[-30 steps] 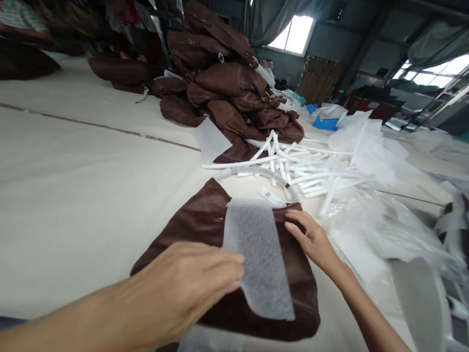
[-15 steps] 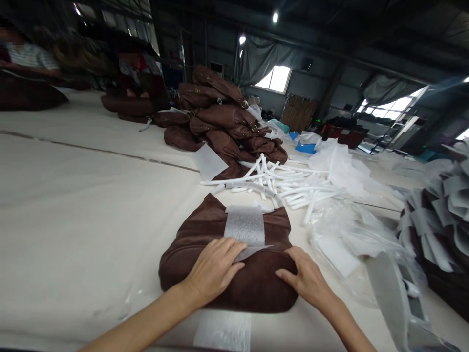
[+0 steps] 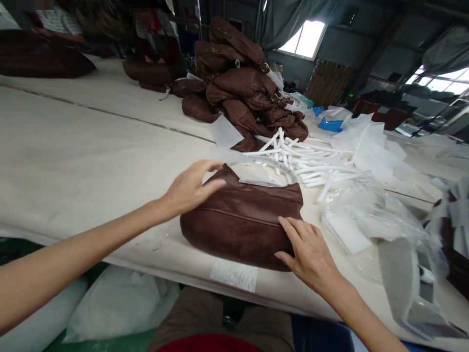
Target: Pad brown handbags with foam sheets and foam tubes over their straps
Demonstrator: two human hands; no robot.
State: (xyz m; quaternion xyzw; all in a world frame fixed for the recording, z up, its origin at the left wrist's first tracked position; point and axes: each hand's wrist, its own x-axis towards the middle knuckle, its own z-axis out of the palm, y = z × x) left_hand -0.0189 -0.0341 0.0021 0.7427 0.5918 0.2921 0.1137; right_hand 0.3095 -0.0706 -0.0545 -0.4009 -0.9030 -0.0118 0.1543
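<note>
A dark brown handbag (image 3: 238, 234) lies on the table in front of me, its base toward me. Its handle (image 3: 289, 171), wrapped in pale padding, arches at the far side. A pale sheet edge (image 3: 262, 182) shows along the bag's top opening. My left hand (image 3: 194, 188) is open at the bag's upper left corner, thumb and fingers apart; whether it touches the leather I cannot tell. My right hand (image 3: 309, 252) rests on the bag's right end with fingers spread. From under the bag a translucent foam strip (image 3: 234, 275) sticks out toward the table's near edge.
Brown bags (image 3: 245, 83) are piled at the back, with white foam sticks (image 3: 311, 166) before them. Clear plastic (image 3: 366, 215) and a tape dispenser (image 3: 406, 278) lie at right. People (image 3: 157, 39) work at back left. White sacks (image 3: 117, 303) sit below the table.
The foam strip that lay over the bag's front face no longer shows there. My left hand has moved from the bag's middle to its upper left corner. The view has tilted down.
</note>
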